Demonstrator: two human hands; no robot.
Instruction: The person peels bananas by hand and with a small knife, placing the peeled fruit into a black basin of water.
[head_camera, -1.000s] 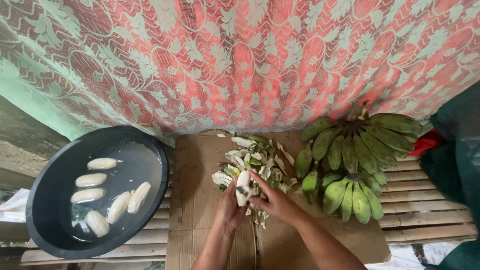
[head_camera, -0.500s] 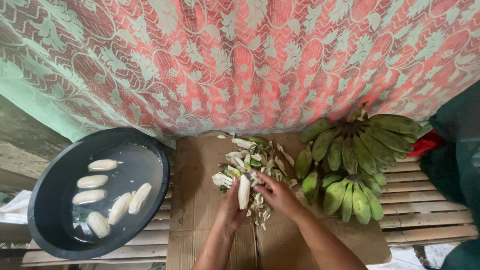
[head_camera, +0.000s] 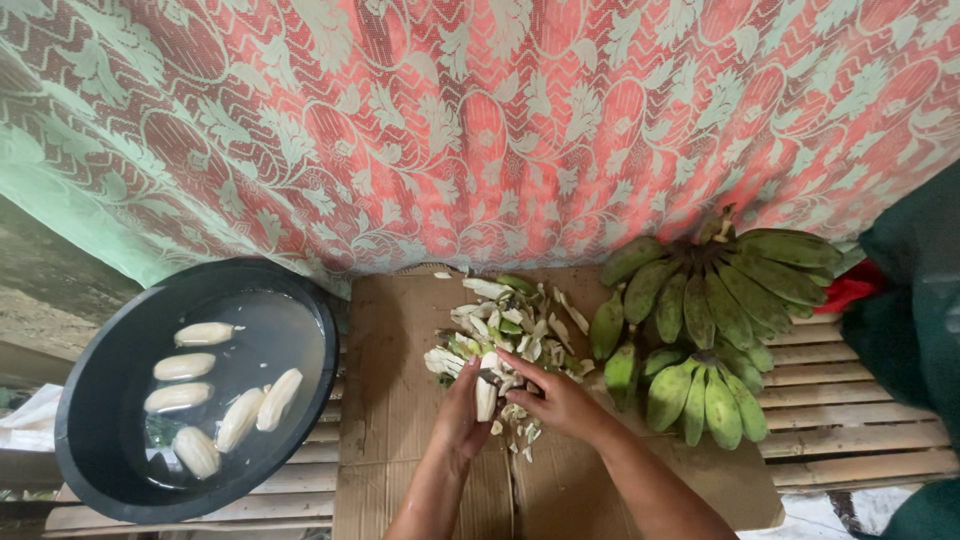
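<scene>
My left hand (head_camera: 457, 420) grips a pale peeled banana (head_camera: 486, 398) held upright over the cardboard. My right hand (head_camera: 552, 397) is closed around a small knife whose blade (head_camera: 488, 377) lies against the top of the banana. Just beyond the hands is a heap of green and white peel scraps (head_camera: 505, 325). Two bunches of green bananas (head_camera: 712, 320) lie to the right of my right hand.
A black basin (head_camera: 100, 400) of water at the left holds several peeled bananas (head_camera: 205, 385). A flat cardboard sheet (head_camera: 390, 400) covers a slatted wooden bench (head_camera: 850, 430). A red and green patterned cloth (head_camera: 480, 130) hangs behind. Dark green fabric (head_camera: 915, 330) is at the right edge.
The peeled banana has sunk lower in my left hand and my right hand has drawn the knife across its top. More small scraps lie under the hands.
</scene>
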